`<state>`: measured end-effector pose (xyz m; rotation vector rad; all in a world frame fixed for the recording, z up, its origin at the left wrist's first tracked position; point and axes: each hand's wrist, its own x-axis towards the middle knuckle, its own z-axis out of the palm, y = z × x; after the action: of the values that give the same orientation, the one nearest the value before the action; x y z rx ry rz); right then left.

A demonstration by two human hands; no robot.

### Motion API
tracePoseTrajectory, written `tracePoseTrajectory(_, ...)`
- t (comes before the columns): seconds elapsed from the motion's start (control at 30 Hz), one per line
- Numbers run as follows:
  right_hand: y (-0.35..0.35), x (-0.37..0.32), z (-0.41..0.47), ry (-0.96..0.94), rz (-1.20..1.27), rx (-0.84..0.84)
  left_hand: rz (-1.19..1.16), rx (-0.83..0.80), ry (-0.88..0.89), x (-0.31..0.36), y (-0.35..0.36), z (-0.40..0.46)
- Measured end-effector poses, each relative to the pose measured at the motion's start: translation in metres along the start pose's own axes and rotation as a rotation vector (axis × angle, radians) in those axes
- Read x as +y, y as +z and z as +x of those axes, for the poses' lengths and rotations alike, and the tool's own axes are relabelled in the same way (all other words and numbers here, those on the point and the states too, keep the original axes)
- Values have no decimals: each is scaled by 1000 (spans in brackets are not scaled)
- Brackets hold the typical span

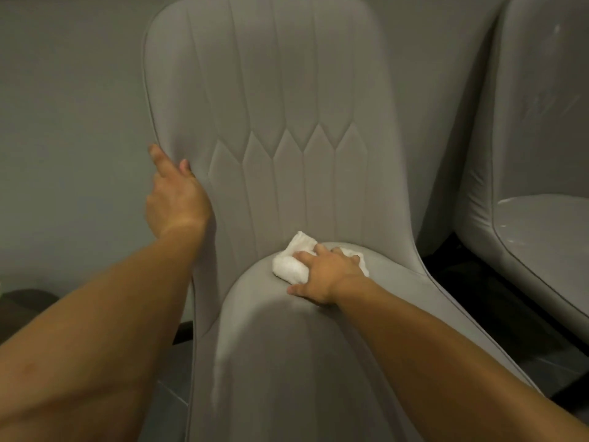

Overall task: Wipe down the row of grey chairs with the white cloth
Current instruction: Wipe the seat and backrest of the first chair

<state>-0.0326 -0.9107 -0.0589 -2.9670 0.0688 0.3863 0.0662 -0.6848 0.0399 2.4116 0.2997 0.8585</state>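
White cloth (294, 260), bunched, lies at the far end of the grey chair's seat (287, 362), gripped and pressed down by the right hand (328, 275). Farther left, the left hand (175, 199) clasps the backrest (271, 100) edge. Another grey chair (538, 148) stands at right.

The chair (287, 106) runs off the top edge, so the crest of its back is cut away; its seat front drops below the bottom edge, and its legs are hidden. The second chair (535, 122) is cropped at the right and top, showing only part of its back and seat. The right hand (328, 272) covers much of the cloth (290, 263), hiding its full shape. The left hand (177, 199) wraps the chair's edge, most of its fingers out of sight behind the back. Both arms leave the bottom edge. A dark shape (19, 301) at lower left is too dim to tell.
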Motion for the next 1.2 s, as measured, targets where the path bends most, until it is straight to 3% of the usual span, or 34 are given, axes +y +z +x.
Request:
tracePoseTrajectory(0.2, -21, -2, -46, -1, 52, -148, 220, -317, -33, 15, -41, 11)
tracePoseTrajectory(0.33, -47, -6, -87, 49, 140, -314, 559, -729, -18, 19, -90, -5)
tracePoseTrajectory(0.4, -63, -3, -109, 101, 196, -318, 691, -847, 22, 19, -121, -22)
tracePoseTrajectory(0.53, -123, 5, -153, 184, 231, -257, 746, -877, 390, 33, -184, -56)
tracePoseTrajectory(0.63, -184, 10, -180, 217, 250, -221, 772, -960, 553, 53, -230, -78)
tracePoseTrajectory(0.83, -300, 29, -240, 275, 239, -151, 730, -1054, 565, 113, -304, -87)
tracePoseTrajectory(1.2, -475, 97, -328, 388, 247, -13, 634, -981, 603, 265, -362, -72)
